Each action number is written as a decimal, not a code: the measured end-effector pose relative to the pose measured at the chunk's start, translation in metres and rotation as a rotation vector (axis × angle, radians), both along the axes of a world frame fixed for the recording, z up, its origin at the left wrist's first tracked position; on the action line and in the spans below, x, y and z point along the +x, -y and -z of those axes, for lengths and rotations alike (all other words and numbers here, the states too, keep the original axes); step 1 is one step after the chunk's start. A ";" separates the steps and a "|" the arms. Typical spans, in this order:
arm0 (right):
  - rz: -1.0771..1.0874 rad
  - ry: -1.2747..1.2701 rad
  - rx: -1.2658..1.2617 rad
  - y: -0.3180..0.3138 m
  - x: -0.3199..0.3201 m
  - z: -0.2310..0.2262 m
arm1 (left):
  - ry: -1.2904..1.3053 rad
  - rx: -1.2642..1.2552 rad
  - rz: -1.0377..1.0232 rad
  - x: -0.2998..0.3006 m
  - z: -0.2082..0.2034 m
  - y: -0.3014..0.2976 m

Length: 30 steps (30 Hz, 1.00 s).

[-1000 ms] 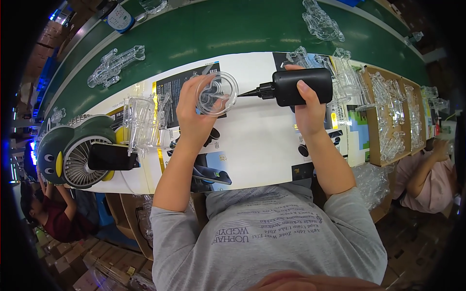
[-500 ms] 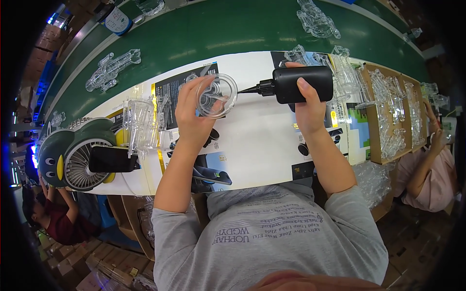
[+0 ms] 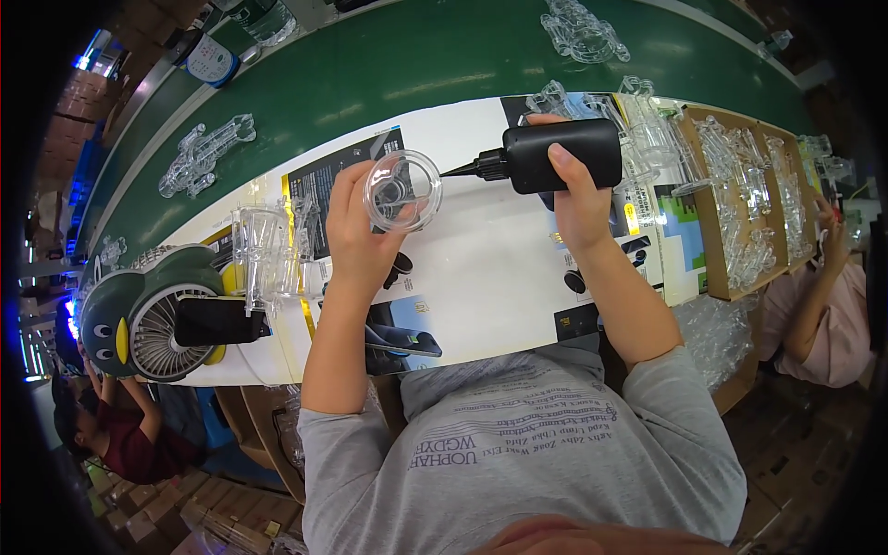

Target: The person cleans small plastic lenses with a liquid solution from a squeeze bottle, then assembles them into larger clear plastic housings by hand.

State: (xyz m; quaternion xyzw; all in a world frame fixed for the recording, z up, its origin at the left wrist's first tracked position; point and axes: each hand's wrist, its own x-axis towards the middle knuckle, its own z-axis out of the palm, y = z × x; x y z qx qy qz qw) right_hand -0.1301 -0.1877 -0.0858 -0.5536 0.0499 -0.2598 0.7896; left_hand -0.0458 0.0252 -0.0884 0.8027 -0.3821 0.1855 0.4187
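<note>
My left hand [image 3: 359, 231] is closed around a clear round plastic part [image 3: 403, 222], its circular rim facing up toward me. In my right hand [image 3: 583, 199] lies a black squeeze bottle [image 3: 569, 157], held on its side with the thumb across it. The bottle's thin black nozzle points left, and its tip is at the right rim of the clear part. Whether the tip touches the rim I cannot tell. Both hands are above the white board [image 3: 490, 277] on the table.
Clear plastic parts [image 3: 268, 250] stand at the left, near a green penguin-shaped fan [image 3: 153, 314] and a black phone [image 3: 217, 321]. To the right is a cardboard box [image 3: 703, 213] of clear parts. More lie on the green table [image 3: 370, 83]. Other people [image 3: 823, 314] sit on both sides.
The view has shifted slightly, moving hands and table things a little across the picture. The clear part is turned slightly, and the nozzle tip remains at its rim.
</note>
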 end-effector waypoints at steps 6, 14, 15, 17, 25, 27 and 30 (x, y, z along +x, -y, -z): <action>0.002 0.007 -0.041 -0.002 -0.001 -0.002 | -0.131 -0.108 0.009 -0.001 0.009 -0.003; 0.005 0.007 -0.063 -0.002 -0.001 -0.001 | -0.100 -0.055 0.024 0.001 0.000 -0.005; 0.011 0.007 -0.068 -0.002 0.000 -0.001 | -0.071 -0.055 0.036 0.002 -0.001 -0.006; 0.019 0.005 -0.075 -0.001 0.000 0.000 | -0.043 -0.058 0.050 0.003 -0.003 -0.005; 0.005 -0.007 -0.052 -0.002 0.000 0.000 | -0.119 -0.096 0.069 0.006 0.003 -0.010; 0.004 -0.004 -0.047 -0.002 0.000 -0.001 | -0.159 -0.121 0.076 0.005 0.006 -0.012; 0.005 -0.002 -0.051 -0.001 0.000 -0.001 | -0.205 -0.134 0.106 0.006 0.006 -0.013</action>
